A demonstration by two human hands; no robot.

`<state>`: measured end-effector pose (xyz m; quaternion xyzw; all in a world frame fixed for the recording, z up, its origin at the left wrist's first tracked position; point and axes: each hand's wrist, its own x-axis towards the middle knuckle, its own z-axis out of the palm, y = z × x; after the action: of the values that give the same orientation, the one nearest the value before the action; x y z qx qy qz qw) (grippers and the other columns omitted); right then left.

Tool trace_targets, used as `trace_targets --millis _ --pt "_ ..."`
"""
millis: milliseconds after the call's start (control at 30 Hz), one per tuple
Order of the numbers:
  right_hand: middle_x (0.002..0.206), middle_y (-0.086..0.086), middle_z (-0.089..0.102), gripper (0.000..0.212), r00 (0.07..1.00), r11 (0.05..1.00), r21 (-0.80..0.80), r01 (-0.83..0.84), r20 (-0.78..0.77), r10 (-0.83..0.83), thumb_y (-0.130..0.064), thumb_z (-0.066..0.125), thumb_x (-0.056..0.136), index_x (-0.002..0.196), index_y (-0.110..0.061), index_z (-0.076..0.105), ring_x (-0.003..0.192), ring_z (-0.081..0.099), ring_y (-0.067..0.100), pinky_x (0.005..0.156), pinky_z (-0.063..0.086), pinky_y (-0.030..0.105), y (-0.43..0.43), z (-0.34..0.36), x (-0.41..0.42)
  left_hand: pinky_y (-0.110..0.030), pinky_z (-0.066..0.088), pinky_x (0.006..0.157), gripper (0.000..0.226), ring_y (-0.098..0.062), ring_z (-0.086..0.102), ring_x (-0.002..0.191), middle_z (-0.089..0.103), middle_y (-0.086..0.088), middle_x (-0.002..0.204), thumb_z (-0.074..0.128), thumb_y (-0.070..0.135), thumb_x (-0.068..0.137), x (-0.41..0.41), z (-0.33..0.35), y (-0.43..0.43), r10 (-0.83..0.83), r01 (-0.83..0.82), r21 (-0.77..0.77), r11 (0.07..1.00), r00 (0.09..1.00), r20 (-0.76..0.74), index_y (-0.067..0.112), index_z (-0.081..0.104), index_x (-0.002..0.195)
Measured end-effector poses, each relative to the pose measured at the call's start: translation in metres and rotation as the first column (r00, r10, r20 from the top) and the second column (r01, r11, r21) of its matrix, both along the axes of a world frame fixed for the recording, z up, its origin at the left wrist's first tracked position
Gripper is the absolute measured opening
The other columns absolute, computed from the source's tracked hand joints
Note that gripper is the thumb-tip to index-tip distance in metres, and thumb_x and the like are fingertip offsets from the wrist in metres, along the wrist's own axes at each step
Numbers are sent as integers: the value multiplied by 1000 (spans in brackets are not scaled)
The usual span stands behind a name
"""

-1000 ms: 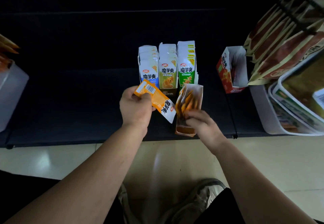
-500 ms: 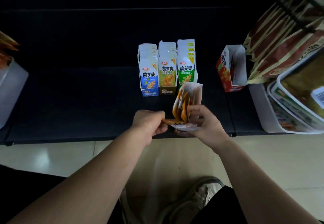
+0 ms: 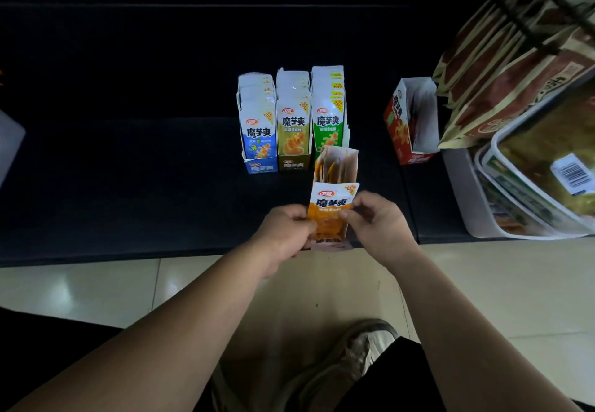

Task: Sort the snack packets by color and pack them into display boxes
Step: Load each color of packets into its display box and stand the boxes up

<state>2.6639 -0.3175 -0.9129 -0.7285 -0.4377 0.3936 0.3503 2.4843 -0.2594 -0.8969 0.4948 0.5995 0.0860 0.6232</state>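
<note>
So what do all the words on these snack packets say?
"魔芋爽": on the orange packet, blue packet, olive packet and green packet.
"20%": on the orange packet's top corner.
Too small or blurred to read: the red box lettering, the barcode label, and the small print under the names.

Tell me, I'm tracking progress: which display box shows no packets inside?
The red box, standing apart at right; blue box, olive box and green box look full; orange box holds some.
</note>
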Motion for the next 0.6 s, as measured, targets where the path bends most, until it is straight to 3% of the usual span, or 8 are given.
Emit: trace_targets --millis 67,200,333,467,533,600 --pt "111 -2 72 12 999 1000 1 -7 35 7 -17 76 92 100 -25 71 104 70 13 85 61 34 -1 1 1 -23 49 61 19 -6 64 74 72 10 86 60 16 101 1 -1 -2 -57 58 83 995 998 -19 29 73 95" --pt "106 -5 77 24 985 998 68 9 -175 3 -10 75 93 114 -22 71 100 73 7 81 61 25 -2 16 -7 -34 58 90 24 -14 69 98 75 7 104 54 19 104 -3 -4 -1 -214 240 249 938 968 -128 27 76 110" --pt "101 -9 75 17 999 997 82 -8 -34 11 -13 70 97 108 -26 72 96 70 2 75 56 17 -3 19 -6 -27 52 76 29 -14 66 91 70 10 95 50 13 104 -5 -3 3 -128 166 309 936 982 -141 29 73 97" --pt "109 -5 65 18 971 981 -85 -173 152 184 -11 69 96 105 -24 77 99 64 8 84 56 21 -17 1 -2 -39 59 86 16 -16 70 94 72 5 97 55 29 105 -2 2 8 -48 59 333 941 998 -40 27 71 102" --pt "117 -5 60 30 980 973 -150 -175 73 187 -6 62 99 113 -28 77 109 61 9 86 50 12 -22 -1 -8 -43 59 83 23 -19 71 93 71 2 94 53 41 105 0 7 8 -59 66 324 944 998 -30 25 68 100" --pt "119 -9 62 41 993 982 -148 -118 -39 113 -3 58 96 108 -38 76 114 62 11 89 50 13 -20 2 -14 -49 61 80 26 -23 71 92 71 -3 93 52 42 105 2 4 9 -79 92 338 937 995 -53 22 68 99"
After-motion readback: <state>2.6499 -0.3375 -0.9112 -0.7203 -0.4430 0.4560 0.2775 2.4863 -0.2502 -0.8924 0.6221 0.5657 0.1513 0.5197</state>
